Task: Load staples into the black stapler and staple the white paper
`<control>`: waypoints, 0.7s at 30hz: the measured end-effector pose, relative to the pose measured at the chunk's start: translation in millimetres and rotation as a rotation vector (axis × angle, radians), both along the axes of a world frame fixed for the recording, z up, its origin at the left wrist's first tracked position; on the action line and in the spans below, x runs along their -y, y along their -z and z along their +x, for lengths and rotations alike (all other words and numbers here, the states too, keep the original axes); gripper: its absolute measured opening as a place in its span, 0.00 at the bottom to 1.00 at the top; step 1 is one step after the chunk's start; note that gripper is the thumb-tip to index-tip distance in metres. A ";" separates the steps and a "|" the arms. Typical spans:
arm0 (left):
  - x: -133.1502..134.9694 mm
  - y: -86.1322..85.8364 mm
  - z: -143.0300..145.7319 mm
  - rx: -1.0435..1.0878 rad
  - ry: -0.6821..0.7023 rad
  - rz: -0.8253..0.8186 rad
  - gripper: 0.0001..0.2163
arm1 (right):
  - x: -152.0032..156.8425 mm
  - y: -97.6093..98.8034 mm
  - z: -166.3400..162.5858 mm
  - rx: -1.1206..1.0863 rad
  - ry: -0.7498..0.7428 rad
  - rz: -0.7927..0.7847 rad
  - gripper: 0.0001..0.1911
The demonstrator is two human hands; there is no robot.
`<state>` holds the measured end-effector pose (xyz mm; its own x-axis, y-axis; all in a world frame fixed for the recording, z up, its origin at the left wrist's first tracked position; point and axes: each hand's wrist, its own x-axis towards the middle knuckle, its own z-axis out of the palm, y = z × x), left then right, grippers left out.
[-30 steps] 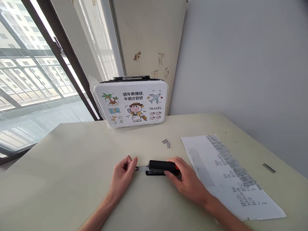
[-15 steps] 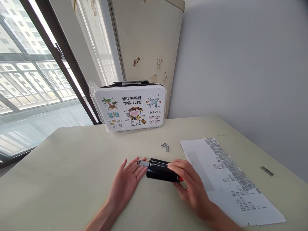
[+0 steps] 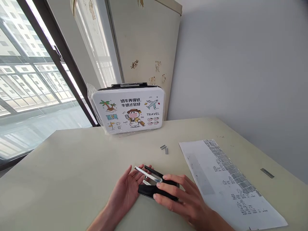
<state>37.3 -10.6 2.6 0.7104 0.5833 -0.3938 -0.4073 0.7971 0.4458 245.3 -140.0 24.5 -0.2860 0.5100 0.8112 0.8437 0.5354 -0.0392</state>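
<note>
A black stapler [image 3: 157, 192] with a silver metal magazine is in my right hand [image 3: 185, 199], whose fingers wrap round its rear end. Its arms are spread apart, so the metal rail shows between them. My left hand [image 3: 126, 189] lies palm up with fingers stretched out, just left of the stapler; its fingertips are partly hidden behind the stapler's front end. Beyond the hands, a few short staple strips [image 3: 165, 149] lie on the table.
A printed paper sheet [image 3: 199, 163] lies to the right on the pale table [image 3: 72, 166]. Farther right is a longer staple strip [image 3: 267, 173]. A white cartoon case [image 3: 131, 110] in plastic wrap stands at the back, before a cabinet [image 3: 146, 38]. A window is at left.
My right hand has turned the stapler and spread its arms wider, showing the metal rail. Both hands appear slightly lower in view. My left hand stays palm up.
</note>
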 end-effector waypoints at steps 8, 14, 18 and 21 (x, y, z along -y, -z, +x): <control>-1.9 3.1 -1.5 -0.002 -0.114 0.004 0.15 | 1.6 2.8 -0.2 0.005 -0.010 0.001 0.13; -2.1 2.1 -1.2 0.005 -0.129 -0.005 0.14 | 6.1 6.0 1.1 0.038 0.014 -0.037 0.14; -1.3 -1.1 0.0 0.017 -0.079 -0.009 0.13 | 5.9 11.4 -7.6 -0.001 0.046 -0.003 0.13; 0.1 -4.2 1.5 -0.018 -0.081 -0.022 0.12 | 5.7 14.2 -13.4 0.003 0.058 0.016 0.13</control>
<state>38.8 -10.8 6.9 0.6542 0.6297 -0.4190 -0.4630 0.7714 0.4365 231.9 -145.7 10.3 -0.2589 0.5125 0.8187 0.8735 0.4861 -0.0280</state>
